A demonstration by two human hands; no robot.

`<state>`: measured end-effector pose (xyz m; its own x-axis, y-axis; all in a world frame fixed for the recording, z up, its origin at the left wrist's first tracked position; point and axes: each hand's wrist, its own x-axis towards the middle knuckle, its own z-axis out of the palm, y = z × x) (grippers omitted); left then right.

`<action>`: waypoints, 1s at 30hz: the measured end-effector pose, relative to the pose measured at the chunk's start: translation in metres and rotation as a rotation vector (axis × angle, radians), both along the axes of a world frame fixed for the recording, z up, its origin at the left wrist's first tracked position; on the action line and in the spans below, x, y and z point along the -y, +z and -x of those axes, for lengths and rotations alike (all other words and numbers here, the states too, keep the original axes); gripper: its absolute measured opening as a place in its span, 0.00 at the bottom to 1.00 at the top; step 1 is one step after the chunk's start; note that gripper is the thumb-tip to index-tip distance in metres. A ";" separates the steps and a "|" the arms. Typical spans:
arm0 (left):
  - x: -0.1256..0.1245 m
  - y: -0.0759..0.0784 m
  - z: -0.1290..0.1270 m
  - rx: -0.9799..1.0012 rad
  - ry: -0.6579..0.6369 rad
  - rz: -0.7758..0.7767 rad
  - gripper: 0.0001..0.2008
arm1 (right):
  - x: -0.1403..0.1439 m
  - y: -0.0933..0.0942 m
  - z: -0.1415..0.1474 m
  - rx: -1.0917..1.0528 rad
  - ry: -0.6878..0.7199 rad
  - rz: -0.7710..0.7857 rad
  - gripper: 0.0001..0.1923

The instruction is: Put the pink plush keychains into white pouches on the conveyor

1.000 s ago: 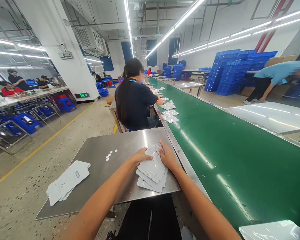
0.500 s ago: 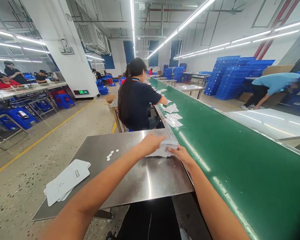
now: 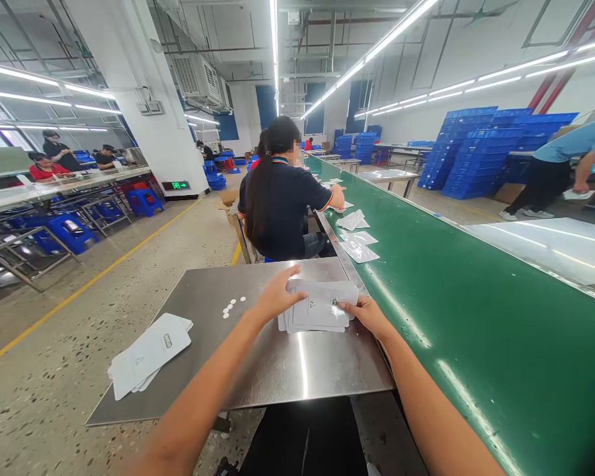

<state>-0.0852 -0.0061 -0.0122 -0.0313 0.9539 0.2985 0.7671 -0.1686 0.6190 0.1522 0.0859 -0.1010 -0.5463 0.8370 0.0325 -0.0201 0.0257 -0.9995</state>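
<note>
Steel tabletop (image 3: pixel 337 363): stack of white packets (image 3: pixel 322 318) is held over its belt-side part, contents hidden | right end is pinched by right hand (image 3: pixel 369 315) | left hand (image 3: pixel 276 297) is spread at left end, thumb over packets | second stack (image 3: pixel 149 350) is laid at left | blue crates (image 3: pixel 480 158) are piled beyond green belt (image 3: pixel 476 317), insides unseen

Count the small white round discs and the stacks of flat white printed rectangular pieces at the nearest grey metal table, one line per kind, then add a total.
Small white round discs: 5
Stacks of flat white printed rectangular pieces: 2
Total: 7
</note>
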 end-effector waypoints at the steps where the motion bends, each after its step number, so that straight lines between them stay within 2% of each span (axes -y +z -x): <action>1: 0.004 -0.008 0.004 0.208 0.100 -0.054 0.29 | 0.001 0.000 0.001 -0.001 -0.004 -0.002 0.19; 3: 0.011 -0.027 0.009 0.606 0.286 -0.146 0.27 | 0.003 0.001 0.002 -0.001 -0.011 -0.009 0.19; 5: 0.013 -0.045 0.009 0.807 0.361 -0.162 0.28 | 0.004 0.002 0.005 0.002 -0.010 -0.018 0.19; 8: 0.008 -0.062 -0.002 0.951 0.330 -0.118 0.34 | 0.007 0.002 0.007 0.011 0.021 -0.029 0.20; 12: -0.002 -0.060 -0.021 1.071 0.257 -0.115 0.33 | 0.008 0.001 0.009 0.027 0.058 -0.035 0.20; 17: 0.003 -0.055 -0.035 1.084 0.178 -0.124 0.30 | 0.009 -0.004 0.011 0.036 0.036 -0.041 0.23; 21: 0.008 -0.055 -0.041 1.016 0.217 -0.162 0.28 | 0.010 -0.007 0.016 0.030 -0.020 -0.062 0.20; 26: -0.002 -0.040 -0.042 0.861 0.253 -0.212 0.23 | 0.009 -0.003 0.016 0.006 -0.126 -0.110 0.19; 30: -0.009 -0.036 -0.035 0.755 0.276 -0.178 0.20 | 0.007 -0.008 0.012 0.047 -0.129 -0.109 0.22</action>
<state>-0.0499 0.0028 -0.0479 -0.5104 0.8230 0.2492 0.1832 -0.1791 0.9666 0.1399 0.0792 -0.1093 -0.4373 0.8933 0.1039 0.0370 0.1333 -0.9904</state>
